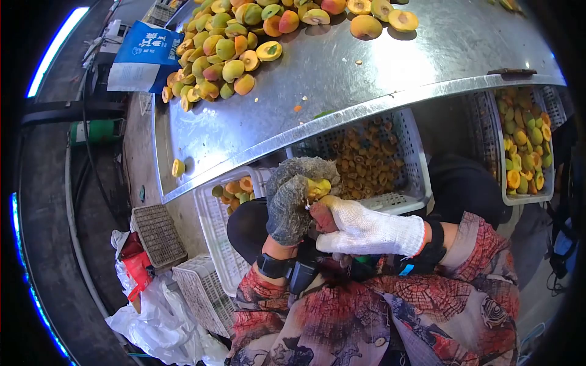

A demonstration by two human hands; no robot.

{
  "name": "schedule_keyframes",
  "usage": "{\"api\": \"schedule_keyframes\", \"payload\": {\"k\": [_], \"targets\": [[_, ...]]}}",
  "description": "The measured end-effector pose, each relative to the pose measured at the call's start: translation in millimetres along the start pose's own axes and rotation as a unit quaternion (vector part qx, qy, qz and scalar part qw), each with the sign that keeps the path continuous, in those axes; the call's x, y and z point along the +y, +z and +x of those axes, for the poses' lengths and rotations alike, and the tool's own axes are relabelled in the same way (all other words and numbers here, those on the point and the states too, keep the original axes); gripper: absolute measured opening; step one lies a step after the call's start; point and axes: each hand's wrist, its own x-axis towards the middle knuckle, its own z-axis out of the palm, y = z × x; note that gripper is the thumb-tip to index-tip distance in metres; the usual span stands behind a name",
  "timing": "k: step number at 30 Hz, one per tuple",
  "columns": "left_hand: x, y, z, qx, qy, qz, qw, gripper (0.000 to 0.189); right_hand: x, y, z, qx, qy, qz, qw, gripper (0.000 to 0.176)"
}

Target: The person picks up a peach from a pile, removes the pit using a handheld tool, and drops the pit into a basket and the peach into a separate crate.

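My left hand (292, 198), in a dark grey knit glove, is closed around a yellow-green piece of fruit (317, 189) over the crates. Against it is my right hand (360, 229), in a white glove with reddish-brown fingertips. Its fingers are pinched together at the fruit's lower side; what they hold, if anything, is hidden. Just behind my hands, a white crate (417, 171) contains many brown pits or fruit scraps (369, 161). A large pile of cut yellow, green and red fruit (229, 52) lies on the metal table (244, 131).
A crate of fruit (526, 146) stands at the right. On the left are another white crate (213, 244) with fruit, a blue and white bag (143, 55), empty-looking baskets (160, 235) and white plastic bags (162, 320). The table's metal edge (342, 111) runs beyond my hands.
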Motion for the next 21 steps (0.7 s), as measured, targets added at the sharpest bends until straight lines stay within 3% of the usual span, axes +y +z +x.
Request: {"api": "schedule_keyframes", "payload": {"k": [1, 8, 10, 14, 16, 19, 21], "targets": [[0, 4, 1, 0.03, 0.009, 0.002, 1.0, 0.035, 9, 0, 2, 0.078, -0.093, -0.153, 0.981, 0.033], [-12, 8, 9, 0.095, 0.015, -0.076, 0.992, 0.032, 26, -7, 11, 0.143, -0.183, -0.225, 0.946, 0.034], [-12, 14, 11, 0.129, 0.012, -0.123, 0.984, 0.03, 22, -9, 8, 0.196, -0.204, -0.369, 0.886, 0.029], [-23, 12, 11, 0.151, 0.066, -0.081, 0.983, 0.029, 14, -11, 9, 0.225, -0.123, -0.511, 0.82, 0.023], [-22, 5, 13, 0.171, -0.013, -0.177, 0.969, 0.028, 1, -18, 13, 0.244, -0.107, -0.598, 0.756, 0.017], [-14, -4, 13, 0.136, 0.033, -0.169, 0.976, 0.028, -5, -22, 10, 0.269, -0.102, -0.625, 0.726, 0.011], [-6, -20, 14, 0.126, 0.014, -0.24, 0.963, 0.036, -2, -24, 7, 0.277, -0.113, -0.613, 0.731, 0.011]]}}
